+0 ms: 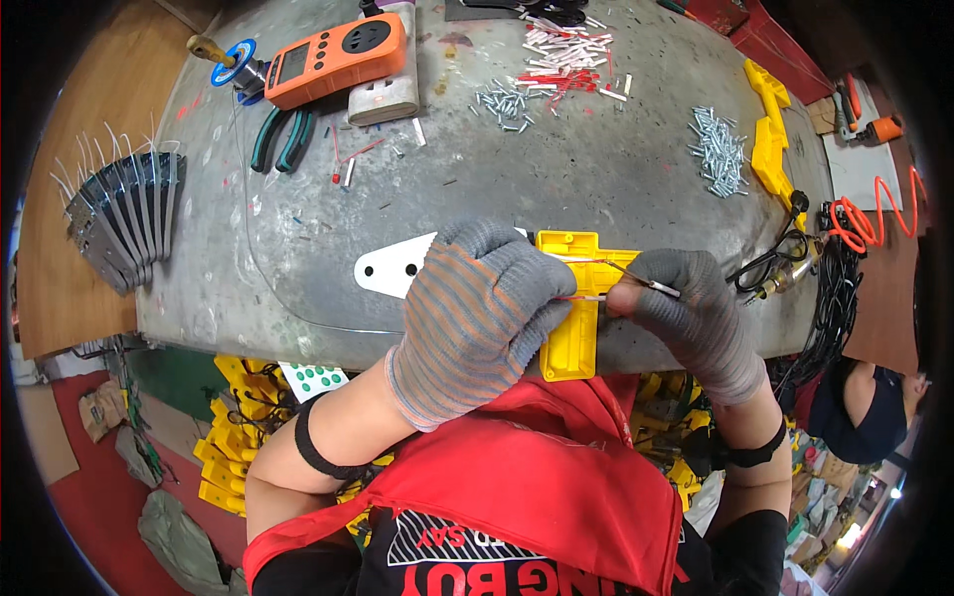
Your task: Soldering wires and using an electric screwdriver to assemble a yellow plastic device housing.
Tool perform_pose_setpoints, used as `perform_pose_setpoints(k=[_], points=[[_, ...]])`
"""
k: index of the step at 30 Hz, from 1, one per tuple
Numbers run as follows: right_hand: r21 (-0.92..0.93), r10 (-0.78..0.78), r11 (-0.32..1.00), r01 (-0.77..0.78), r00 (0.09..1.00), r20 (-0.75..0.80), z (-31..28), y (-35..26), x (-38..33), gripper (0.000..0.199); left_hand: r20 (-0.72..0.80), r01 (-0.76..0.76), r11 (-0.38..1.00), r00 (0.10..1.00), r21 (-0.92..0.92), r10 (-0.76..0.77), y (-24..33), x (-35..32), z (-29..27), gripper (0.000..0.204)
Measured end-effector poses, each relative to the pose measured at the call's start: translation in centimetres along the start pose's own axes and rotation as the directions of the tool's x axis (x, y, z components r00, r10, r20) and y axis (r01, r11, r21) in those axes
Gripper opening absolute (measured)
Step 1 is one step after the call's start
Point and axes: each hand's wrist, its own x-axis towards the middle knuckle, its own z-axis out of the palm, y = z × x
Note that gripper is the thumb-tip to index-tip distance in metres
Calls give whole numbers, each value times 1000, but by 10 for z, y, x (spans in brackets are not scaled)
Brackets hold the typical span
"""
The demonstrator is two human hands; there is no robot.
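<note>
Both my hands wear grey striped gloves and are closed over the bench. My left hand (pixel 482 313) pinches the ends of thin wires, mostly hidden by its fingers. From it a thin red wire (pixel 584 298) runs across to my right hand (pixel 701 318), which pinches it. A dark wire (pixel 621 266) passes over to the right hand too, with a small white sleeve (pixel 663 289) beside those fingers. Beneath the wires lies a yellow plastic housing (pixel 566 353), its hollow side up. A white plate with black holes (pixel 388 266) sticks out past my left hand.
At the back left are an orange meter (pixel 338 62), pliers (pixel 283 139) and a wire spool (pixel 238 72). Sleeves (pixel 566 60) and screws (pixel 717 149) lie in piles. Fanned dark plates (pixel 129 214) stand left; black cables (pixel 840 298) hang right, near another person (pixel 855 409).
</note>
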Motion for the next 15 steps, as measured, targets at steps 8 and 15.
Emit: perform_pose_setpoints(k=[8, 15], points=[[256, 71, 964, -66, 997, -12, 1, -6, 2, 22, -16, 48, 999, 999, -6, -48, -1, -1, 1, 28], [-3, -43, 999, 43, 998, 37, 4, -10, -5, 18, 28, 12, 990, 1000, -141, -9, -8, 14, -17, 29]])
